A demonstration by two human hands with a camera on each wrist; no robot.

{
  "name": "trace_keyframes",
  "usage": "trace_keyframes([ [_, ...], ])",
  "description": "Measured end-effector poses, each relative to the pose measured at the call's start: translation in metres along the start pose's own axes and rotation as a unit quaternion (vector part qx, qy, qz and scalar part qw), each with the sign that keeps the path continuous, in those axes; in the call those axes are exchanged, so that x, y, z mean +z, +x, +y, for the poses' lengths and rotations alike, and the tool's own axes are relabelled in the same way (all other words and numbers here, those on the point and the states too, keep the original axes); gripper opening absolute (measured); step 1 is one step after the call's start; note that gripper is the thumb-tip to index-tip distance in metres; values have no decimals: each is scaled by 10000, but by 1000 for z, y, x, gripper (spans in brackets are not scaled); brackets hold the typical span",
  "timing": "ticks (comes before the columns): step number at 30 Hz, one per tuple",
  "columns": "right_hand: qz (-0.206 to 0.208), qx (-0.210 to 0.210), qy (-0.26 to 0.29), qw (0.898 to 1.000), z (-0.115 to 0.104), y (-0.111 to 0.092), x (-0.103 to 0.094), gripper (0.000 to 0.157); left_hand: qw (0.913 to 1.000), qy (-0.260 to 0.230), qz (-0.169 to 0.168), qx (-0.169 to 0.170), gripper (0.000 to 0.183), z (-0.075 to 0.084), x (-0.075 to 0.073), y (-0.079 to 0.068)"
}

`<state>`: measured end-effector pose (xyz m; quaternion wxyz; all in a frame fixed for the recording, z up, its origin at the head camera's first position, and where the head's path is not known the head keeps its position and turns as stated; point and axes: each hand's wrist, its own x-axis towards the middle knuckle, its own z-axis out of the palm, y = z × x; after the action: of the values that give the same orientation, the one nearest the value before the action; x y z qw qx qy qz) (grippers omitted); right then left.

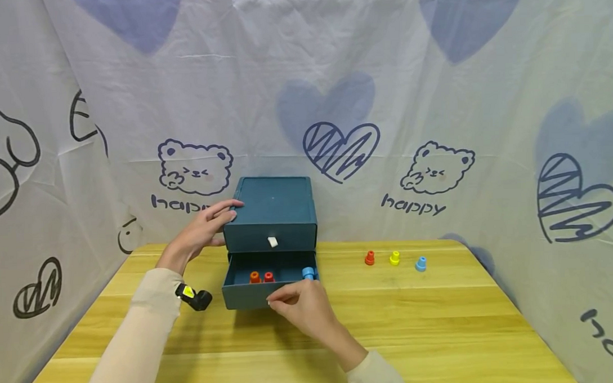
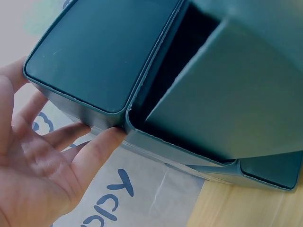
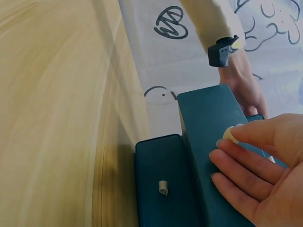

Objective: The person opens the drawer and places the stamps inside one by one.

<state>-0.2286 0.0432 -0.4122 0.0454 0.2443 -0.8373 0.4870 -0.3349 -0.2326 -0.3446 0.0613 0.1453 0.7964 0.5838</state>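
Note:
A dark teal drawer cabinet (image 1: 273, 199) stands on the table with one drawer (image 1: 244, 297) pulled out. My right hand (image 1: 308, 307) is at this drawer's front. Its thumb and index finger pinch the small white knob (image 3: 229, 134), while the other fingers lie extended along the front panel. My left hand (image 1: 198, 232) rests against the cabinet's left side near the top, fingers spread and fingertips touching the edges. Inside the drawer stand an orange piece (image 1: 255, 277), a red piece (image 1: 269, 277) and a blue piece (image 1: 307, 272), their lower parts hidden by the drawer front.
Right of the cabinet, a red cone-like piece (image 1: 370, 258), a yellow one (image 1: 394, 258) and a blue one (image 1: 420, 264) stand on the wooden table (image 1: 442, 316). The upper drawer has a white knob (image 1: 273, 241). A closed drawer (image 3: 163, 161) sits beneath the open one. Printed cloth (image 1: 261, 58) hangs behind.

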Motion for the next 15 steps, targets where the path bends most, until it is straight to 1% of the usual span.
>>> trace_keyframes([
  [6,49,94,-21,9999,5,7,1,5,10000,-54,-58,17,58,-1,0,1],
  [15,139,246,148,9995,11,17,2,7,10000,-7,-37,-3,57,-1,0,1],
])
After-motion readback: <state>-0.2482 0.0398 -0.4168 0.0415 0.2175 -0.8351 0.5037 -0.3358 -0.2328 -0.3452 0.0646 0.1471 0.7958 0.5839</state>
